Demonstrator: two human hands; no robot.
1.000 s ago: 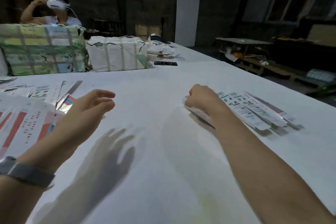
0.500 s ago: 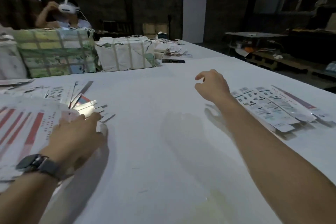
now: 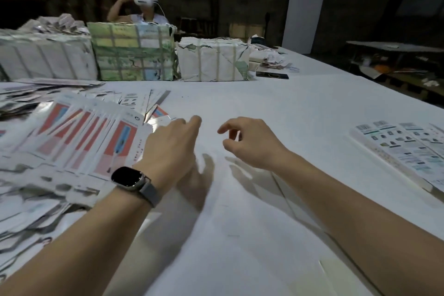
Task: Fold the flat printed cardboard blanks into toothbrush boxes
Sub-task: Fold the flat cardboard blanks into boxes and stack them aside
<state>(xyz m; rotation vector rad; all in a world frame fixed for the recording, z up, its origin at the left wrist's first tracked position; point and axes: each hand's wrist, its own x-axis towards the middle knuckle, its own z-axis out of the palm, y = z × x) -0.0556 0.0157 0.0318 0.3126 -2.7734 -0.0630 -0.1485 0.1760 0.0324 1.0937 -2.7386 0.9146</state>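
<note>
A wide white table (image 3: 240, 235) fills a dim room, a dark wall and a pale door (image 3: 305, 5) far beyond both hands; wrapped bundles (image 3: 134, 53) line the far edge; bare tabletop lies between and ahead of the hands. The left hand (image 3: 168, 151), fingers loosely extended, holds nothing; flat blanks (image 3: 79, 137) fan just left of it, long axes running away. The right hand (image 3: 249, 143), loosely curled, holds nothing; more blanks (image 3: 403, 151) lie well to its right.
</note>
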